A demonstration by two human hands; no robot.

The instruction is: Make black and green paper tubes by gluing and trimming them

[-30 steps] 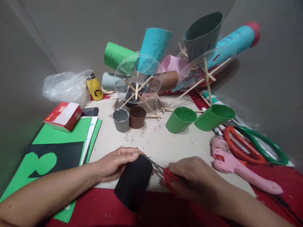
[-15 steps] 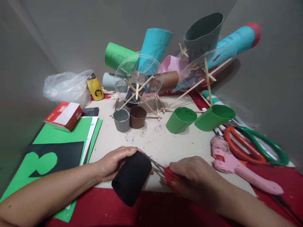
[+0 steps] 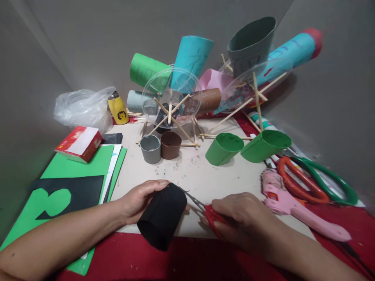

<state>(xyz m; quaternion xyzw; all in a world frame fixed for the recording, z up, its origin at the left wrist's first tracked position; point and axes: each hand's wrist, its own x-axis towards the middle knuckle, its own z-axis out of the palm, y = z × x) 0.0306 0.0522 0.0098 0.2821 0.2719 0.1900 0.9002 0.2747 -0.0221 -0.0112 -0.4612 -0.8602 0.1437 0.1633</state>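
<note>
My left hand [image 3: 137, 201] is closed round a black paper cup [image 3: 162, 217], held on its side near the table's front edge. My right hand [image 3: 243, 220] grips small red-handled scissors [image 3: 209, 214]; their blades point left and meet the cup's far rim. Both hands are low over the white board [image 3: 193, 175].
A grey cup [image 3: 150, 148], a brown cup [image 3: 170, 144] and two green cups [image 3: 224, 148] stand mid-table. Behind them rises a wheel of sticks and coloured paper tubes [image 3: 187, 93]. Green and black paper sheets [image 3: 67, 183] lie left; a pink glue gun [image 3: 290, 205] and large scissors [image 3: 316, 179] lie right.
The black cup has been turned in my left hand, its open end swinging down toward me, while the scissors stay at its far rim.
</note>
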